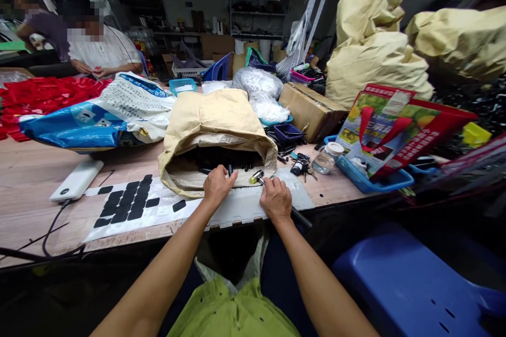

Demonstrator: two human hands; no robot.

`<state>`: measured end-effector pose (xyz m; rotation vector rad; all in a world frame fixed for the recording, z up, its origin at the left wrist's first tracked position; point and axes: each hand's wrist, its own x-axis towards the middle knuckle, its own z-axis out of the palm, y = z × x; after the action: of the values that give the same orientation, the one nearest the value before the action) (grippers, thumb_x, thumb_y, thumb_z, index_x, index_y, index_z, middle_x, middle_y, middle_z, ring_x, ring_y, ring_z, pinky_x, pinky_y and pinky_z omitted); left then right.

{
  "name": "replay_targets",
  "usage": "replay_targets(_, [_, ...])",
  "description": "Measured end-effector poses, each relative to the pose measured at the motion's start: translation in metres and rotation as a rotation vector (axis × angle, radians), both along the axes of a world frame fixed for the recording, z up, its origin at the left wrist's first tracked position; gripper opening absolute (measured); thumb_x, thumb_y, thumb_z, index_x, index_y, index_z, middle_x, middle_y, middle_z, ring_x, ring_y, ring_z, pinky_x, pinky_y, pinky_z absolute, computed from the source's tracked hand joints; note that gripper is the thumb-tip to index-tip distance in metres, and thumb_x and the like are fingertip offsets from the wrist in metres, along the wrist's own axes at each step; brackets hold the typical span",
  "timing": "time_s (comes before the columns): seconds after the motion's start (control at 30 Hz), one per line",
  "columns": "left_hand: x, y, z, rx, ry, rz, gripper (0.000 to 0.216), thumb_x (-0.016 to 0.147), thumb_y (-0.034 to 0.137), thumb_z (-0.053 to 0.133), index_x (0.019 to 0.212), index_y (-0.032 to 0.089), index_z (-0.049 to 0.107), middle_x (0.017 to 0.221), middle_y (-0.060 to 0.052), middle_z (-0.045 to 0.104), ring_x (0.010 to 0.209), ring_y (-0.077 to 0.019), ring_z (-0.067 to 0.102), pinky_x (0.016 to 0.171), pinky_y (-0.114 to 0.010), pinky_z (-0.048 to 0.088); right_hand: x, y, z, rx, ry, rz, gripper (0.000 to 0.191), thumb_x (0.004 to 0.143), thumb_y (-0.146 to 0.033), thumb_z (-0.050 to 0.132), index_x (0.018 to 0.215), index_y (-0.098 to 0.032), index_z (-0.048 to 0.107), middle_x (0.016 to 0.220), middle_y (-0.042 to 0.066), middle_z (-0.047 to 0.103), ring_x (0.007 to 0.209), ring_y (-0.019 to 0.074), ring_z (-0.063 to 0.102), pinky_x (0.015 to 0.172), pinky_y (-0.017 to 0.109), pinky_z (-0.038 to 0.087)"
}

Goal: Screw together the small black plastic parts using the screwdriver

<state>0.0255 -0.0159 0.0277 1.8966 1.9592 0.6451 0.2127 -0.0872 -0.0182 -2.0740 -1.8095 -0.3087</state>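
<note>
My left hand (pixel 217 183) is closed in a pinch on a small black part at the mouth of a tan paper sack (pixel 215 121) lying open on the wooden table (pixel 27 184). My right hand (pixel 275 198) is wrapped round a slim tool (pixel 258 177) with a silver and yellow tip; its dark handle sticks out below the wrist. Both hands rest over a white backing sheet (pixel 241 205). Black parts (pixel 221 159) fill the sack's opening. Several black oval pads (pixel 130 204) sit on the sheet to the left.
A white power bank (pixel 76 180) with a cable lies at the left. A blue and white woven bag (pixel 98 115), red pieces (pixel 39 95), a cardboard box (pixel 310 110), a small jar (pixel 327 159), keys (pixel 299 165) and a blue basket (pixel 371 179) surround the sack. Two people sit far left. A blue stool (pixel 415 284) stands at my right.
</note>
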Motion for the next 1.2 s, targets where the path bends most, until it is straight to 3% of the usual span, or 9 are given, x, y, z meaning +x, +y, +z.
replay_targets(0.1, [0.001, 0.022, -0.006, -0.111, 0.096, 0.034, 0.040, 0.083, 0.060, 0.062, 0.083, 0.021, 0.066, 0.094, -0.016, 0.075, 0.089, -0.0343, 0.069, 0.072, -0.039, 0.046, 0.000, 0.000, -0.001, -0.002, 0.004, 0.003, 0.024, 0.097, -0.024, 0.052, 0.117, -0.022, 0.065, 0.102, 0.008, 0.060, 0.095, 0.0236, 0.048, 0.077, 0.033, 0.031])
replay_targets(0.23, [-0.005, 0.010, -0.011, -0.087, 0.109, -0.024, 0.029, 0.087, 0.050, 0.060, 0.083, 0.022, 0.066, 0.092, -0.011, 0.074, 0.089, -0.0304, 0.068, 0.072, -0.036, 0.044, 0.000, 0.000, -0.001, -0.004, 0.011, 0.006, 0.024, 0.098, -0.024, 0.052, 0.118, -0.021, 0.065, 0.103, 0.008, 0.060, 0.096, 0.0237, 0.048, 0.078, 0.033, 0.032])
replay_targets(0.4, [-0.025, -0.026, -0.018, 0.081, 0.031, -0.361, 0.018, 0.090, 0.041, 0.063, 0.091, 0.023, 0.065, 0.090, -0.003, 0.068, 0.082, -0.0195, 0.062, 0.072, -0.029, 0.043, 0.000, 0.000, 0.000, -0.010, 0.010, 0.001, 0.024, 0.097, -0.024, 0.052, 0.117, -0.021, 0.065, 0.103, 0.009, 0.060, 0.095, 0.0239, 0.048, 0.077, 0.033, 0.031])
replay_targets(0.53, [-0.033, -0.042, -0.025, 0.117, 0.066, -0.528, 0.015, 0.089, 0.037, 0.066, 0.091, 0.022, 0.065, 0.085, -0.004, 0.065, 0.086, -0.0218, 0.059, 0.080, -0.033, 0.043, 0.000, 0.000, 0.000, -0.015, 0.004, 0.000, 0.025, 0.098, -0.024, 0.051, 0.117, -0.021, 0.066, 0.102, 0.009, 0.060, 0.095, 0.0237, 0.048, 0.077, 0.033, 0.031])
replay_targets(0.8, [-0.025, -0.039, -0.044, 0.122, -0.036, -0.454, 0.020, 0.086, 0.043, 0.072, 0.096, 0.025, 0.072, 0.087, -0.003, 0.067, 0.089, -0.0227, 0.058, 0.083, -0.035, 0.041, 0.002, 0.001, 0.001, -0.021, 0.023, 0.011, 0.024, 0.098, -0.024, 0.052, 0.117, -0.021, 0.066, 0.102, 0.008, 0.061, 0.095, 0.0230, 0.050, 0.079, 0.032, 0.033])
replay_targets(1.0, [-0.027, -0.036, -0.046, 0.113, -0.071, -0.470, 0.020, 0.086, 0.042, 0.073, 0.096, 0.024, 0.073, 0.087, -0.002, 0.068, 0.089, -0.0220, 0.058, 0.084, -0.035, 0.040, 0.004, -0.005, 0.014, -0.034, 0.164, 0.061, 0.028, 0.100, -0.022, 0.049, 0.122, -0.021, 0.067, 0.104, 0.008, 0.064, 0.094, 0.0206, 0.056, 0.080, 0.029, 0.039])
replay_targets(1.2, [-0.027, -0.036, -0.047, 0.106, -0.086, -0.453, 0.019, 0.086, 0.040, 0.073, 0.098, 0.025, 0.074, 0.091, -0.003, 0.069, 0.093, -0.0225, 0.058, 0.085, -0.035, 0.039, -0.012, -0.036, 0.028, 0.016, 0.430, 0.295, 0.034, 0.105, -0.028, 0.042, 0.129, -0.019, 0.064, 0.108, 0.008, 0.066, 0.100, 0.0190, 0.062, 0.087, 0.026, 0.046])
